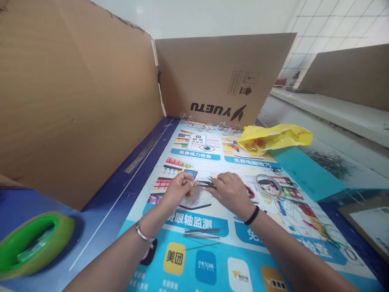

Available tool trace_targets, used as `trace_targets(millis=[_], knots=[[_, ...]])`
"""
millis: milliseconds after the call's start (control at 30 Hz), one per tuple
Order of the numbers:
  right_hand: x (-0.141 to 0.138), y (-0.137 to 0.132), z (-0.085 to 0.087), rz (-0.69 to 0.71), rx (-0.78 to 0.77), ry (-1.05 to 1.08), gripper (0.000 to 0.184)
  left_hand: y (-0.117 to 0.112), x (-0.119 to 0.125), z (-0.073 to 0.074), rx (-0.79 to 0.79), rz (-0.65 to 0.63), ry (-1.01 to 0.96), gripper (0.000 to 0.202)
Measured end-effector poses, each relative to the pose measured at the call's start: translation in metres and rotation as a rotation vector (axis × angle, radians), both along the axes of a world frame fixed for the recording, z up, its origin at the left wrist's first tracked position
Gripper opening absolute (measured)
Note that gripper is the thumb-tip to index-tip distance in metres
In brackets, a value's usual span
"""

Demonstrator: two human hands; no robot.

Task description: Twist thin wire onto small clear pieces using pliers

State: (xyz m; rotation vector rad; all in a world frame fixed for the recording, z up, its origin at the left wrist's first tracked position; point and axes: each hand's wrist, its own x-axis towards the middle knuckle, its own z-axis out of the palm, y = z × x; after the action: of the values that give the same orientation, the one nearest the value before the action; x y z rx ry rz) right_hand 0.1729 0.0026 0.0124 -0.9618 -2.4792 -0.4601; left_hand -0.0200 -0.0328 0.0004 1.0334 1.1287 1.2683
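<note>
My left hand [179, 189] and my right hand [228, 190] meet over a printed poster [212, 247] on the table. Both are closed around a thin dark bundle of strips [204, 183] held between them, with a clear plastic sleeve [196, 196] hanging under it. The left wrist wears a silver bangle, the right a black band. A curved dark strip [194, 207] lies just below the hands. Several more dark strips [201, 232] lie lower on the poster.
Tall cardboard walls [73, 101] enclose the left and back. A green tape roll [30, 243] sits at the near left. A yellow plastic bag [273, 138] lies at the back right, beside a teal sheet [304, 170]. Thin wires [141, 154] lie by the left wall.
</note>
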Motion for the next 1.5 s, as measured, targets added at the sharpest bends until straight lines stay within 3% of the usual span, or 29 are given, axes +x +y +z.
trace_targets(millis=[400,633,1000,1500], knots=[[0.0014,-0.0022,0.0022,-0.005,0.110,-0.050,0.030,-0.0002,0.0026,0.0021,-0.029,0.035,0.055,0.017],[-0.0006,-0.0034,0.0029,0.019,0.084,-0.062,0.029,0.0002,0.0030,-0.0016,-0.031,0.041,0.057,0.015],[0.0001,-0.0017,-0.0019,-0.025,0.064,-0.025,0.030,-0.0020,0.0048,0.0040,-0.044,0.051,0.019,0.018],[-0.0009,-0.0043,0.0056,0.021,0.106,-0.109,0.028,-0.0024,0.0063,0.0062,-0.082,0.067,0.017,0.019]])
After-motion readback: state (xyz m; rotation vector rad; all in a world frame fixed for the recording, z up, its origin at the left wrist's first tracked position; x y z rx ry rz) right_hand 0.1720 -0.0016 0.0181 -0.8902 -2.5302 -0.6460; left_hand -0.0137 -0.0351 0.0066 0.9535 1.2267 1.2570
